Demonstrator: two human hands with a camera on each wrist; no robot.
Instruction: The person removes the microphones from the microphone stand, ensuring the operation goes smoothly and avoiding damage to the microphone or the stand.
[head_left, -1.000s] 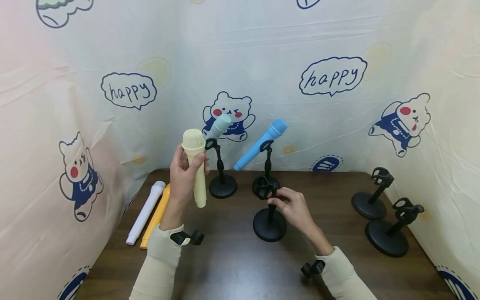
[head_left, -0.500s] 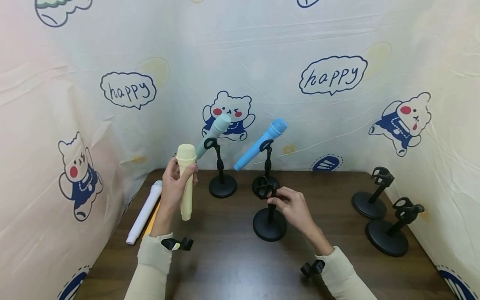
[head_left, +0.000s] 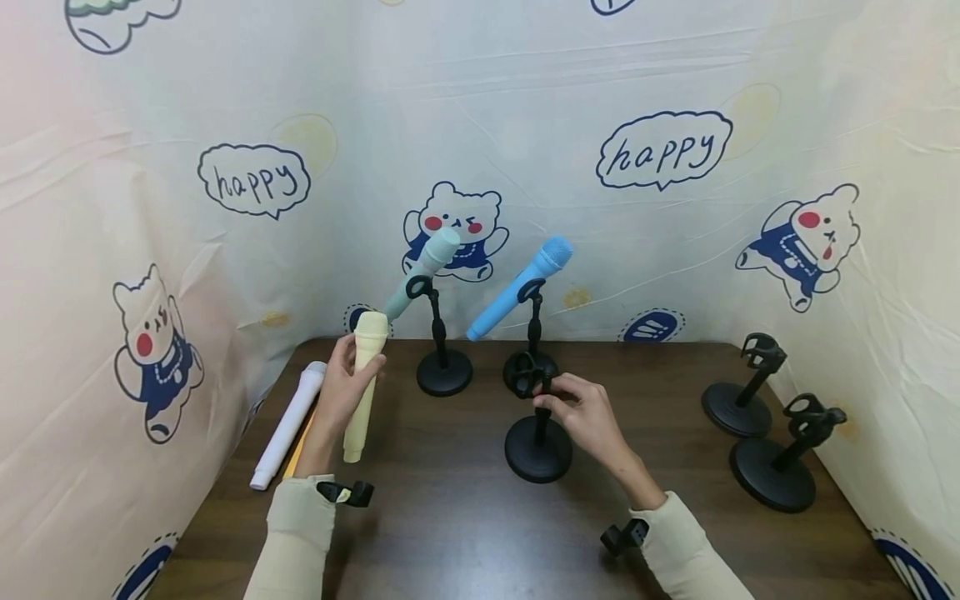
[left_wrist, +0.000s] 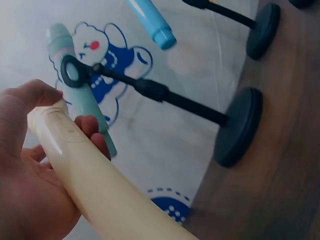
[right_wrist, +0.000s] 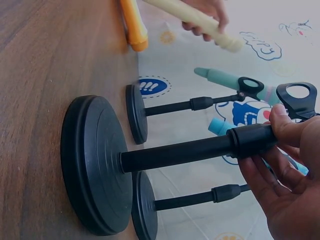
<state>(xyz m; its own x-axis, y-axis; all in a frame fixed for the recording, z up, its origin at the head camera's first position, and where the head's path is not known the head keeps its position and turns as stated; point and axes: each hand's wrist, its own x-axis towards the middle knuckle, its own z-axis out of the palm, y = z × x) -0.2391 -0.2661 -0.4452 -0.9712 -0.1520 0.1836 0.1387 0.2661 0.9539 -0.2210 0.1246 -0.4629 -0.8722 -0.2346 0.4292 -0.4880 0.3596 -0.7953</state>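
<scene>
My left hand grips a cream-yellow microphone, its head up and its body tilted, above the table's left side. In the left wrist view the thumb and fingers wrap the microphone near its head. My right hand pinches the upper stem of a black microphone stand between thumb and fingers. The right wrist view shows that stand's round base and its holder ring, with nothing in the ring. Behind, a mint-green microphone and a blue microphone lean in two other stands.
A white microphone and an orange microphone, partly hidden by the left arm, lie at the left of the brown table. Two more black stands, one farther back and one nearer, stand at the right. Printed cloth walls surround the table.
My left hand has moved down and to the left with the cream-yellow microphone, which tilts more now. The right hand and its stand have stayed in place.
</scene>
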